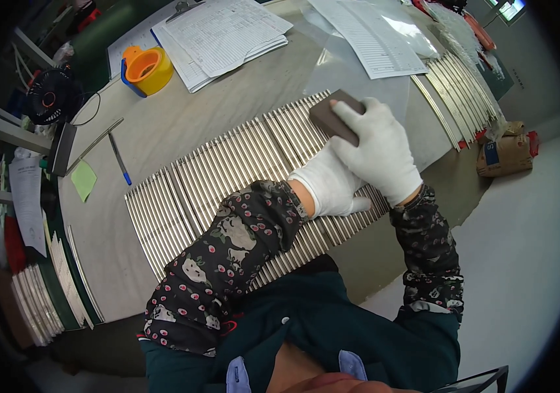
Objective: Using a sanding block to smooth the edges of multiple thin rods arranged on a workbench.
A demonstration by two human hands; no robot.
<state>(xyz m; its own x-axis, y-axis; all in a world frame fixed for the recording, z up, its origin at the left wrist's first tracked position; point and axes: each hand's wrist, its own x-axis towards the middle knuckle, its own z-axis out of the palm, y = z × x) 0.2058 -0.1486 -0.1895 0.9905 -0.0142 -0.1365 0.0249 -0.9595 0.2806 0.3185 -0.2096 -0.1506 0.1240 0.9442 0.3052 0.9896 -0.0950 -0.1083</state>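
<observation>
Side by side on the table lies a long row of slim, shiny metal rods [227, 171]. My right hand [383, 149], in a white glove, is closed around a brown rectangular block [336, 118] that looks like a sanding sponge. The block is at the far ends of the rods, toward the row's right. My left hand [329, 178], also gloved in white, lies flat across the rods just below the right one. Its thumb is stretched out, while its fingertips are partly hidden by my right hand. Floral sleeve covers are on both forearms.
An orange-yellow tape dispenser [147, 69] and clipped papers [221, 39] lie on the far side. A blue-capped pen [120, 159] and green note [84, 181] are left of the row. More rods [460, 95] lie at the right edge, near a printed sheet [375, 46]. A black fan [50, 97] stands left.
</observation>
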